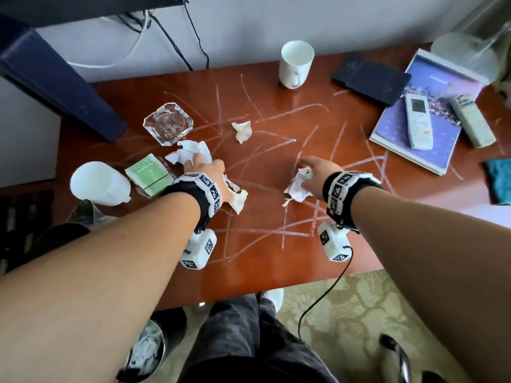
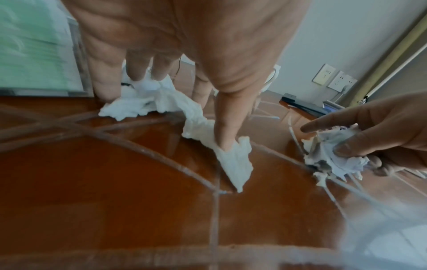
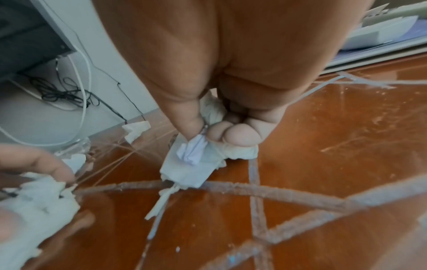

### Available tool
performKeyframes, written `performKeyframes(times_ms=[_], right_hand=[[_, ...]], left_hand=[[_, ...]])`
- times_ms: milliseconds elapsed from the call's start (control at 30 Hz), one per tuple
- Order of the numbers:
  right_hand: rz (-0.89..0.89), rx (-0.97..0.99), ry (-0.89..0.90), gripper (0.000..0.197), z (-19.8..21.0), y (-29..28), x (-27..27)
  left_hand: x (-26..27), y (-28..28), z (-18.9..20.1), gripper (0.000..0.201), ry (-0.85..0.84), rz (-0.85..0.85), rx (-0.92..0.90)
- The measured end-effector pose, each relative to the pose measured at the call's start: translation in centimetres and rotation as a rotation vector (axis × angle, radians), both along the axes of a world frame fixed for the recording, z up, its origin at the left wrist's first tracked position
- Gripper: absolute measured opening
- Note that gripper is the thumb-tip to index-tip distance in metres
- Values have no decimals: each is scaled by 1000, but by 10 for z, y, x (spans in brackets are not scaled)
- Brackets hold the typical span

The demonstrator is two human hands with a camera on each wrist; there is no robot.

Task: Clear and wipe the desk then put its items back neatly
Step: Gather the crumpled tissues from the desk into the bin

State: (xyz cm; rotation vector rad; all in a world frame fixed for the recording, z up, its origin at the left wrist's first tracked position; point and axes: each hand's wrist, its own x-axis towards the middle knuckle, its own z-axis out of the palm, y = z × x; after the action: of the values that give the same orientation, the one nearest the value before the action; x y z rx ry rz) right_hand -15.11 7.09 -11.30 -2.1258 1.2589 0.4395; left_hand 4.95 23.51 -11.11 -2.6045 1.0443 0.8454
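Note:
The red-brown desk (image 1: 265,266) is covered with white scribbled lines. My left hand (image 1: 204,168) lies over a long crumpled white tissue (image 1: 237,199) at the desk's left middle. In the left wrist view its fingers and thumb (image 2: 225,131) press straight down on that tissue (image 2: 233,160). My right hand (image 1: 305,172), at the desk's centre, pinches a crumpled paper wad (image 1: 296,187) between thumb and fingers, close up in the right wrist view (image 3: 191,155). A third tissue wad (image 1: 242,131) lies loose farther back.
A glass ashtray (image 1: 168,123), a green packet (image 1: 149,172) and a tipped white cup (image 1: 99,183) sit at the left. A white mug (image 1: 296,64), a dark wallet (image 1: 370,78), a magazine (image 1: 409,150) with two remotes (image 1: 419,121) and a teal cloth (image 1: 499,178) lie back right. A bin (image 1: 146,352) stands below.

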Motion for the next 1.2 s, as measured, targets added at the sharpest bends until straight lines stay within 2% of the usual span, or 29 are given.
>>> performKeyframes(times_ms=[133, 200, 267, 400, 567, 767, 900, 1100, 1200], right_hand=[[-5, -12, 26, 50, -10, 3, 0], [-5, -28, 33, 42, -14, 3, 1], [-20, -43, 39, 36, -16, 3, 2], [-54, -64, 49, 32, -16, 5, 1], [-179, -45, -114, 17, -4, 0, 4], [-313, 22, -270, 27, 4, -4, 13], [-345, 55, -327, 27, 2, -1, 15], [-338, 27, -312, 23, -3, 4, 28], [-276, -8, -246, 22, -5, 7, 35]], left_hand=[[1, -3, -11, 48, -37, -29, 6], [6, -6, -9, 34, -53, -41, 1], [12, -5, -8, 30, -74, -68, -2], [24, 2, -5, 34, -88, -61, -25], [28, 4, 2, 38, -70, -71, -31], [34, 3, -3, 40, -99, -143, -53], [34, 1, -6, 52, -112, -160, -140], [33, -8, -6, 56, -105, -148, -98], [36, -14, -3, 48, -94, -203, -23]])
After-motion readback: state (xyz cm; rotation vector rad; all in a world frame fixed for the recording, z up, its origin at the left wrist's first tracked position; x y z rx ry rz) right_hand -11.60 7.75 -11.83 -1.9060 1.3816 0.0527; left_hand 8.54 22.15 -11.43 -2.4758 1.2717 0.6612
